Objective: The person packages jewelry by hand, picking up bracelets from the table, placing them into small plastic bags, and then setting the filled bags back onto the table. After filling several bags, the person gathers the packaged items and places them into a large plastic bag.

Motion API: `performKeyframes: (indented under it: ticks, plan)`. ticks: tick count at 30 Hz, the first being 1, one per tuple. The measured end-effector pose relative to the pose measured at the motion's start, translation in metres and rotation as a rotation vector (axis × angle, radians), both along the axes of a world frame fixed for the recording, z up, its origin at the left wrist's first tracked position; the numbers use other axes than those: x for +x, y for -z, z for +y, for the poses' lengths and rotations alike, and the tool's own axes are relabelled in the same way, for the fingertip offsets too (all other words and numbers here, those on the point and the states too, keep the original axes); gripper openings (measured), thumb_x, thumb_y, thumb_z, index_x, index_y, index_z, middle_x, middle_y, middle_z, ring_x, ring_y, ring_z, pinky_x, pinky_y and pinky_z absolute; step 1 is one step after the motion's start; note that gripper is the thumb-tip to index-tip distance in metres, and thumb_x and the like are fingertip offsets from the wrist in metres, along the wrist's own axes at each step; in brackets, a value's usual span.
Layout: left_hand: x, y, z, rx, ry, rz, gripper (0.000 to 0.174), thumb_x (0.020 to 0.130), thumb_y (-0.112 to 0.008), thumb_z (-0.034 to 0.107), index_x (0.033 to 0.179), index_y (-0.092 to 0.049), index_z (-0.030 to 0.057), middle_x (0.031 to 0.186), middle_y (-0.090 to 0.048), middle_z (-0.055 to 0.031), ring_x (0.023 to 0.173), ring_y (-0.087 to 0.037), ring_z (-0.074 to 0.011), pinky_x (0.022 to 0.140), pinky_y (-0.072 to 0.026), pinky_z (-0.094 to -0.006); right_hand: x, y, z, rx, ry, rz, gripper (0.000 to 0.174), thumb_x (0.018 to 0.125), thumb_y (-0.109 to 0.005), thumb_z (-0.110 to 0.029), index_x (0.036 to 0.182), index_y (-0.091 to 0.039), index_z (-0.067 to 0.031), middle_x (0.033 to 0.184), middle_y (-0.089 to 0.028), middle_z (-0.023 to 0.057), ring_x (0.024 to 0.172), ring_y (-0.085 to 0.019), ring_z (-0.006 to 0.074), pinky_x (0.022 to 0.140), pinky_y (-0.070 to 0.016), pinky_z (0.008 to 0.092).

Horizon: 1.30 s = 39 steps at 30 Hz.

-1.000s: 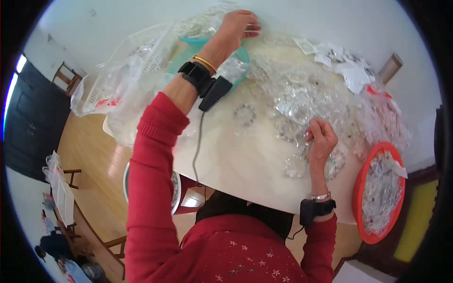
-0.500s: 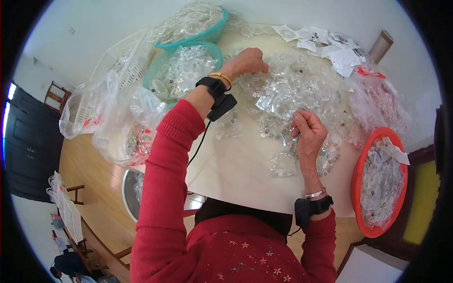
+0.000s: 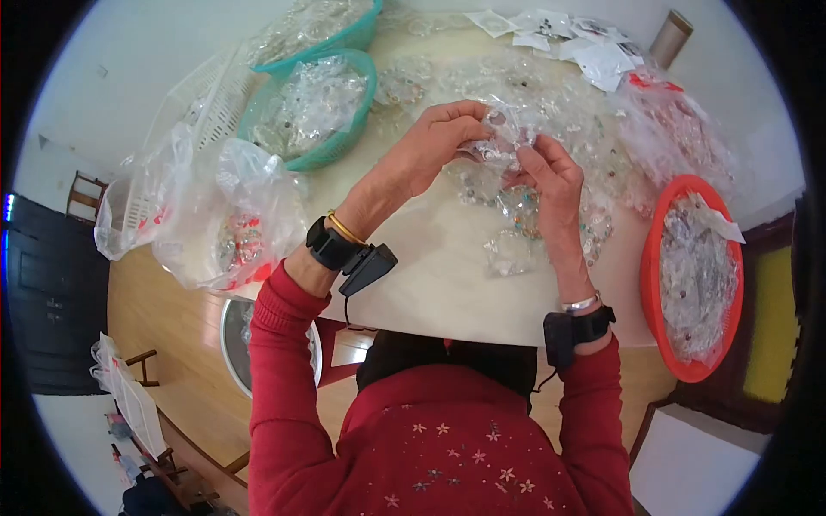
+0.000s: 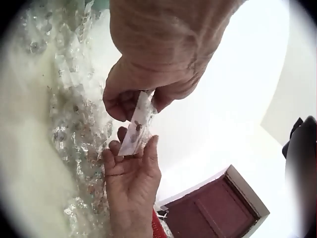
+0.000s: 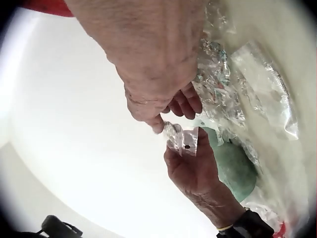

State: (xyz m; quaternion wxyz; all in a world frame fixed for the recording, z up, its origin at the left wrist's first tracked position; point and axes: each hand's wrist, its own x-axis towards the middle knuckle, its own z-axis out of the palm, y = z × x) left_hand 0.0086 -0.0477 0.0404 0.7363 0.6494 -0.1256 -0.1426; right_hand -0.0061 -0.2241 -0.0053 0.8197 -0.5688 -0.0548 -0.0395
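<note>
Clear plastic pkt (image 3: 506,127): held up btwn both hands, above pale table (image 3: 404,275), near side of bagged-jewelry heap (image 3: 559,95). Pinched by L hand (image 3: 434,142) at one end, thumb against fingers; by R hand (image 3: 555,185) at the other. Across tabletop, to L: two teal baskets (image 3: 372,82) w/ clear pkts, white basket (image 3: 215,99), see-through bags (image 3: 172,185). To R: pinkish bag (image 3: 671,129), plus red basket (image 3: 651,275) full of pkts at the edge. Far side: white cards (image 3: 602,64), brown cylinder (image 3: 671,39) by wall. Below and beyond: wood floor (image 3: 163,318), dark door (image 3: 52,301), wooden chair (image 3: 86,191), yellow panel (image 3: 766,344). Hard to make out: pkt contents, bar a small dark spot in wrist views. Partly hidden: some fingertips; round pan (image 3: 225,353), under table edge. Cut off at top of head view: farther teal basket.
</note>
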Motion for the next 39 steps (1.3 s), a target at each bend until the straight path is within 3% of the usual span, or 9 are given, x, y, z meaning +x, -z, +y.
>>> performKeyframes:
  ticks: [8, 11, 22, 24, 27, 30, 32, 35, 39]
  plan:
    - [-0.009, -0.004, -0.010, -0.138, -0.127, 0.176, 0.018, 0.084, -0.056, 0.017, 0.089, -0.061, 0.0006, 0.084, -0.058, -0.0028, 0.078, -0.054, -0.0103, 0.069, -0.0455, -0.0261, 0.001, 0.000, -0.010, 0.040, 0.000, 0.030, 0.015, 0.081, -0.064, -0.010, 0.089, -0.062, 0.0029, 0.070, -0.060, 0.0042, 0.056, -0.055, 0.0105, 0.052, -0.0480, 0.0248]
    - [-0.006, 0.005, -0.015, 0.158, -0.079, 0.010, 0.014, 0.082, -0.060, 0.015, 0.080, -0.060, 0.0016, 0.076, -0.058, -0.0023, 0.070, -0.054, -0.0106, 0.064, -0.0451, -0.0252, 0.001, 0.001, -0.011, 0.032, 0.011, 0.023, 0.014, 0.080, -0.064, -0.010, 0.087, -0.062, 0.0027, 0.069, -0.060, 0.0037, 0.055, -0.055, 0.0103, 0.051, -0.0471, 0.0243]
    - [0.028, 0.001, 0.009, 0.117, -0.224, -0.124, 0.011, 0.080, -0.060, 0.011, 0.074, -0.058, 0.0024, 0.071, -0.056, -0.0016, 0.066, -0.054, -0.0114, 0.064, -0.0457, -0.0250, 0.000, -0.005, -0.008, 0.043, 0.028, 0.112, 0.024, 0.089, -0.057, -0.023, 0.087, -0.060, 0.0010, 0.065, -0.058, 0.0047, 0.050, -0.053, 0.0106, 0.046, -0.0436, 0.0234]
    - [0.065, -0.033, 0.040, -0.107, -0.243, -0.431, 0.011, 0.081, -0.060, 0.013, 0.077, -0.058, 0.0025, 0.078, -0.057, -0.0034, 0.072, -0.056, -0.0138, 0.068, -0.0485, -0.0266, 0.000, -0.003, -0.007, 0.010, 0.044, 0.087, 0.028, 0.090, -0.054, -0.027, 0.088, -0.060, 0.0009, 0.064, -0.057, 0.0051, 0.049, -0.052, 0.0111, 0.044, -0.0432, 0.0235]
    - [0.105, -0.069, 0.075, -0.345, -0.284, -0.267, 0.011, 0.084, -0.058, 0.014, 0.082, -0.058, 0.0030, 0.087, -0.056, -0.0039, 0.081, -0.057, -0.0184, 0.072, -0.0505, -0.0324, 0.003, -0.002, -0.007, 0.002, 0.045, 0.070, 0.030, 0.091, -0.053, -0.029, 0.088, -0.059, 0.0007, 0.064, -0.057, 0.0053, 0.048, -0.052, 0.0111, 0.044, -0.0429, 0.0235]
    - [0.121, -0.060, 0.084, 0.097, -0.321, -0.195, 0.018, 0.082, -0.058, 0.013, 0.096, -0.057, 0.0013, 0.097, -0.057, -0.0099, 0.090, -0.057, -0.0250, 0.073, -0.0506, -0.0382, 0.004, 0.002, -0.005, 0.016, 0.040, 0.092, 0.030, 0.090, -0.054, -0.029, 0.088, -0.059, 0.0005, 0.064, -0.057, 0.0052, 0.047, -0.051, 0.0109, 0.043, -0.0427, 0.0234]
    - [0.140, -0.029, 0.080, 0.987, -0.193, -0.481, 0.040, 0.073, -0.064, 0.012, 0.109, -0.053, 0.0003, 0.102, -0.057, -0.0143, 0.094, -0.056, -0.0340, 0.075, -0.0492, -0.0462, 0.003, 0.001, -0.005, 0.007, 0.048, 0.094, 0.029, 0.090, -0.054, -0.027, 0.087, -0.060, 0.0005, 0.063, -0.058, 0.0059, 0.048, -0.052, 0.0108, 0.044, -0.0422, 0.0237]
    - [0.158, 0.025, 0.057, 1.631, -0.351, -0.463, 0.052, 0.062, -0.068, 0.014, 0.110, -0.055, -0.0002, 0.110, -0.056, -0.0174, 0.100, -0.055, -0.0356, 0.076, -0.0491, -0.0445, 0.003, 0.001, -0.005, -0.002, 0.049, 0.100, 0.028, 0.090, -0.055, -0.027, 0.086, -0.060, 0.0007, 0.063, -0.058, 0.0063, 0.048, -0.052, 0.0106, 0.044, -0.0417, 0.0237]
    - [0.141, 0.018, 0.048, 1.736, -0.254, -0.376, 0.048, 0.060, -0.068, 0.022, 0.104, -0.057, 0.0054, 0.084, -0.059, -0.0180, 0.083, -0.058, -0.0365, 0.069, -0.0490, -0.0398, 0.004, 0.000, -0.006, -0.015, 0.046, 0.103, 0.028, 0.090, -0.055, -0.027, 0.086, -0.060, 0.0008, 0.063, -0.058, 0.0061, 0.048, -0.052, 0.0105, 0.044, -0.0413, 0.0234]
